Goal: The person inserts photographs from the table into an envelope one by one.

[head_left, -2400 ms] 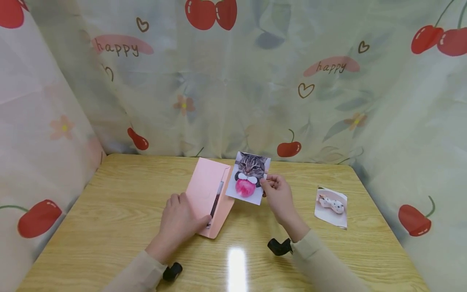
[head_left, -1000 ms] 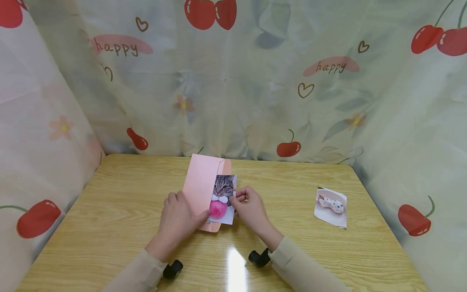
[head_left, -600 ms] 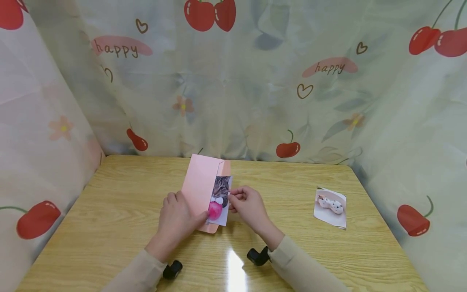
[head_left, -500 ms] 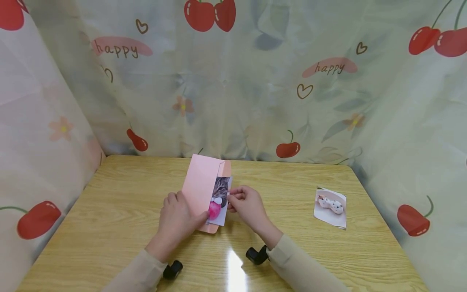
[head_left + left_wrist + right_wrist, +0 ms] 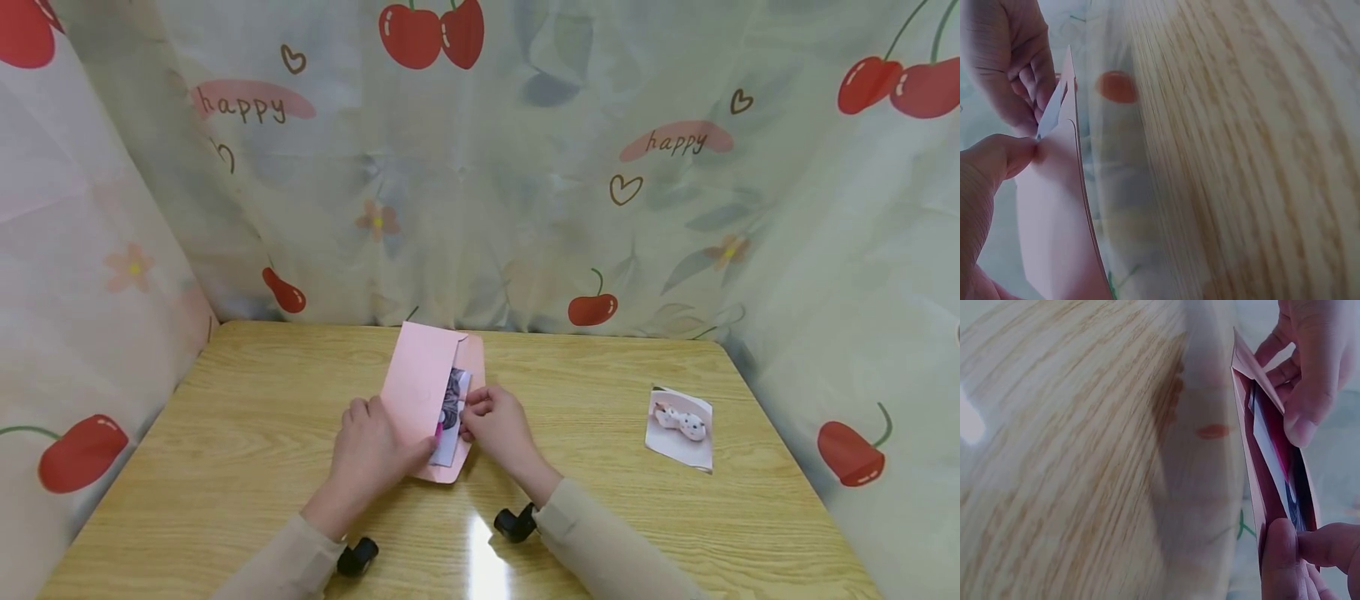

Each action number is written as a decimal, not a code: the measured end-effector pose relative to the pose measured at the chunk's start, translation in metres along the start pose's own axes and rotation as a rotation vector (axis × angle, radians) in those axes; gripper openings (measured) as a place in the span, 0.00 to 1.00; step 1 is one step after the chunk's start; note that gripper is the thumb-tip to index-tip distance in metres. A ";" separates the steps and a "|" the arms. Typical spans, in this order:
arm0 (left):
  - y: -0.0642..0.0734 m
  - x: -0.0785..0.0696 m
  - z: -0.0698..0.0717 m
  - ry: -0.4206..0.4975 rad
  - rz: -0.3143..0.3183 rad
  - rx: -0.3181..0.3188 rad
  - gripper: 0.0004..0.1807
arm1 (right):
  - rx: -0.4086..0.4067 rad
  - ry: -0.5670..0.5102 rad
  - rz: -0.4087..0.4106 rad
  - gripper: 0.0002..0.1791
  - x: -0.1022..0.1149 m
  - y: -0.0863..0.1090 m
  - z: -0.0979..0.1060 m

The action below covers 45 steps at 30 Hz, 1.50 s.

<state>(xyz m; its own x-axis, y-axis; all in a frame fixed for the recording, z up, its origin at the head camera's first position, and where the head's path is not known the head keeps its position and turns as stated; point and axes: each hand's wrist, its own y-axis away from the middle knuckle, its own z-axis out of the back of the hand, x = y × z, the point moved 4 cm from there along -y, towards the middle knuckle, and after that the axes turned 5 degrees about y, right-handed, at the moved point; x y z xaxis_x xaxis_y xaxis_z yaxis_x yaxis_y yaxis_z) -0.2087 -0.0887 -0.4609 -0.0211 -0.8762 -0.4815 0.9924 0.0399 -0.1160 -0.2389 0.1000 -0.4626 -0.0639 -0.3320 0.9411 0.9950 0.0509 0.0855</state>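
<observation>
Head view: the left hand (image 5: 371, 450) grips the pink envelope (image 5: 422, 375) at the envelope's 7 o'clock, near the middle of the wooden table (image 5: 247, 400). The open flap (image 5: 474, 354) lies on the 3 o'clock side. The right hand (image 5: 498, 425), at the envelope's 4 o'clock, pinches the cat photo print (image 5: 452, 417) by its outer edge; the print sits partly in the pocket, a strip showing. A bow photo print (image 5: 680, 427) lies well apart, at the right hand's 3 o'clock.

Left wrist view: from 9 o'clock the left thumb (image 5: 1016, 153) presses the envelope's edge; the right hand's fingers close in at 11 o'clock. How deep the print reaches is hidden.

Right wrist view: the pocket gapes, the print slanting inside it; the left hand holds the rim at 1 o'clock, the right hand pinches at 5 o'clock.

The step looks like sliding the cat print in. The next move would call for a level push towards 9 o'clock in the head view, the mouth kept parted so no corner snags.
</observation>
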 end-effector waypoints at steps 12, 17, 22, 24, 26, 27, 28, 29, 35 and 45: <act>0.003 -0.004 -0.002 -0.007 -0.031 -0.010 0.53 | 0.020 -0.005 0.001 0.09 -0.006 -0.003 -0.013; 0.003 -0.005 -0.001 -0.015 -0.042 -0.034 0.54 | 0.022 -0.018 -0.011 0.08 -0.006 -0.004 -0.017; 0.004 -0.005 -0.001 -0.018 -0.049 -0.063 0.53 | 0.012 -0.058 -0.010 0.07 -0.007 -0.006 -0.019; 0.004 -0.004 -0.002 -0.018 -0.044 -0.063 0.53 | 0.011 -0.083 -0.005 0.07 -0.008 -0.006 -0.020; 0.005 -0.004 -0.002 -0.020 -0.038 -0.063 0.54 | 0.011 -0.101 0.001 0.08 -0.008 -0.006 -0.020; 0.005 -0.004 -0.002 -0.021 -0.036 -0.063 0.54 | 0.011 -0.108 0.005 0.08 -0.009 -0.006 -0.021; 0.004 -0.004 -0.002 -0.022 -0.035 -0.063 0.54 | 0.011 -0.110 0.010 0.08 -0.009 -0.006 -0.021; 0.004 -0.004 -0.003 -0.022 -0.036 -0.064 0.54 | 0.010 -0.110 0.011 0.08 -0.009 -0.005 -0.021; 0.003 -0.001 -0.005 -0.023 -0.028 -0.039 0.54 | 0.024 -0.108 0.007 0.11 -0.011 -0.004 -0.019; 0.000 0.006 -0.007 -0.017 -0.008 -0.008 0.53 | -0.043 -0.037 0.017 0.14 -0.010 -0.005 0.009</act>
<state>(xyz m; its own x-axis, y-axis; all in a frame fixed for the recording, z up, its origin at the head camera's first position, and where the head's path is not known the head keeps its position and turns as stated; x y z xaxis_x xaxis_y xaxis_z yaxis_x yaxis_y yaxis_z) -0.2092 -0.0907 -0.4698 -0.0270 -0.8847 -0.4654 0.9912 0.0366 -0.1271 -0.2441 0.1117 -0.4691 -0.0485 -0.2963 0.9539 0.9983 0.0158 0.0557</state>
